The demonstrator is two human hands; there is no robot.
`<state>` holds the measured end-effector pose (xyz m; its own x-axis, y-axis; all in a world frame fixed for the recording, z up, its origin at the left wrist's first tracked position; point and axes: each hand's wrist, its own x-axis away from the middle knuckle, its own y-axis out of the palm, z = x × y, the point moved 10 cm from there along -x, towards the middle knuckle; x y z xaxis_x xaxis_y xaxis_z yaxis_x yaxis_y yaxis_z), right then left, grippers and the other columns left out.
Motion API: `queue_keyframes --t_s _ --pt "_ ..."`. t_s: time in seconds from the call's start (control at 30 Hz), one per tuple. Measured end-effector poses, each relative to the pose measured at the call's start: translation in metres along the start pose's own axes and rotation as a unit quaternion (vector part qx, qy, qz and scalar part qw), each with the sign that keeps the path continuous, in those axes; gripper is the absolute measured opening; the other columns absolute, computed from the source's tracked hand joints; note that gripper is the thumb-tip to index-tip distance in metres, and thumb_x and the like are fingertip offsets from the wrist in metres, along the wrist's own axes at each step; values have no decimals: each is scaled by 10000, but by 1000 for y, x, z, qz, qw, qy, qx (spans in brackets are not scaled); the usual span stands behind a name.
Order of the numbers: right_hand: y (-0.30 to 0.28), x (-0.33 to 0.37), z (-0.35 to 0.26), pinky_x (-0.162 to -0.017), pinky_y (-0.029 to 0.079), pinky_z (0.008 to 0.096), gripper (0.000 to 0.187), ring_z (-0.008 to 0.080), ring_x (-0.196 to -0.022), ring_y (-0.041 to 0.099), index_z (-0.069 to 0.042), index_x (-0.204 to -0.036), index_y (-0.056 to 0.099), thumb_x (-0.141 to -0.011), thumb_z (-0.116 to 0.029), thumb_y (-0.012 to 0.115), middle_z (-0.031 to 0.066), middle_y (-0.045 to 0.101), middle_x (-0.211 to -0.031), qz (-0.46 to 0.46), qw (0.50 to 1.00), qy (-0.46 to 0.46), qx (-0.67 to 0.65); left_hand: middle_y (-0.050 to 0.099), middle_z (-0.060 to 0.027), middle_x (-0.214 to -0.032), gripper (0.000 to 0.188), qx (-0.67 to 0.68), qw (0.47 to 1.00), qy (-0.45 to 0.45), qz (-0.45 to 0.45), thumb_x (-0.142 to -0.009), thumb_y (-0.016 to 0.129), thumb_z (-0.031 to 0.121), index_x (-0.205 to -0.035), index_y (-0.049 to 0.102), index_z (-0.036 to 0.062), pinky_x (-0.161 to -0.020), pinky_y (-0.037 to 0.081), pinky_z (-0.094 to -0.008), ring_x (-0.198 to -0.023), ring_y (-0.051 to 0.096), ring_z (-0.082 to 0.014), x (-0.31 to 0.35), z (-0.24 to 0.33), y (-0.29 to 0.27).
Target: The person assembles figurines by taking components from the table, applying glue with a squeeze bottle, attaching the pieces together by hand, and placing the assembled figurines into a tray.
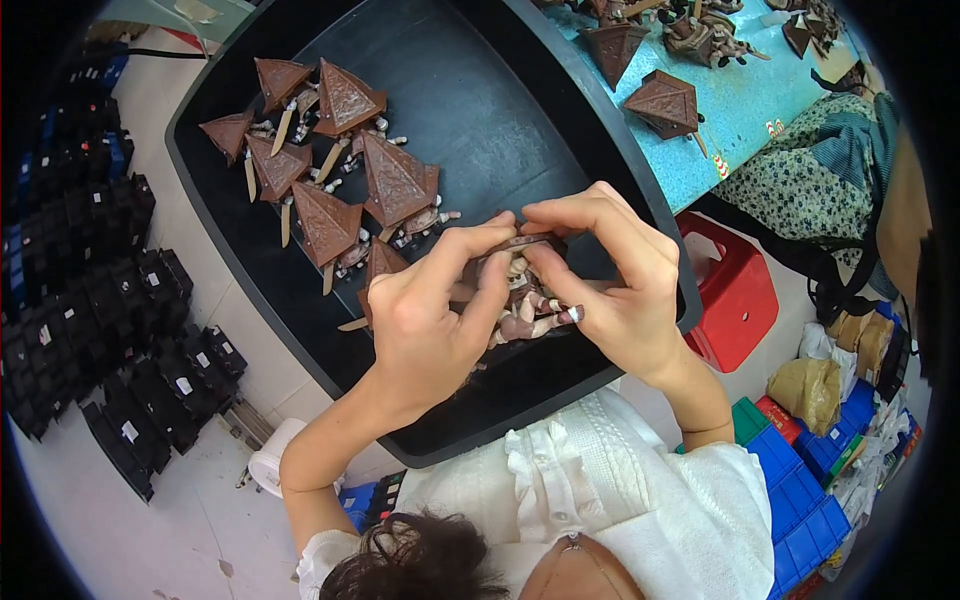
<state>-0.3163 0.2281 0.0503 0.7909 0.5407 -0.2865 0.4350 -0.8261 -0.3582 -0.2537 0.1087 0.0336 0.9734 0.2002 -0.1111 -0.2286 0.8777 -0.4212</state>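
Note:
My left hand point(425, 300) and my right hand point(625, 270) come together over the near end of a black plastic tray. Between them they grip a small figurine point(527, 312) in brown and cream. Thumbs and fingertips of both hands pinch a dark brown piece point(530, 241) at its upper end, which the fingers partly cover. Inside the tray, to the left, lie several similar figurines with brown, angular, shield-like parts point(397, 180) and flat tan sticks point(284, 130). One of them, close beside my left hand, is partly hidden by it.
The black tray point(590, 130) sits before me. At the right, a blue-topped table point(660, 165) holds more brown figurines point(664, 103). A red stool point(735, 300) and blue bins point(790, 490) stand lower right. Stacked black trays point(150, 370) line the floor at left. Another person in patterned cloth point(800, 160) is at right.

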Motion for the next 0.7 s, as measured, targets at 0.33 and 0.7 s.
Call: queue_keyframes --t_s 0.33,0.7 --pt "-2 -2 0 -697 505 292 250 201 -770 634 68 -958 646 -718 117 695 131 678 -873 15 1000 -14 12 695 -181 -1064 211 25 1000 0 -7 -856 591 -74 -1063 628 -51 -683 589 -279 -843 722 -216 -2 0 1" --pt "-1 -1 5 -725 534 293 260 225 -825 669 75 -992 639 -749 163 611 153 677 -911 23 999 9 -38 687 -187 -1078 274 48 998 -26 -14 -844 545 -98 -1104 625 -62 -751 595 -306 -908 710 -238 -6 1 -7"
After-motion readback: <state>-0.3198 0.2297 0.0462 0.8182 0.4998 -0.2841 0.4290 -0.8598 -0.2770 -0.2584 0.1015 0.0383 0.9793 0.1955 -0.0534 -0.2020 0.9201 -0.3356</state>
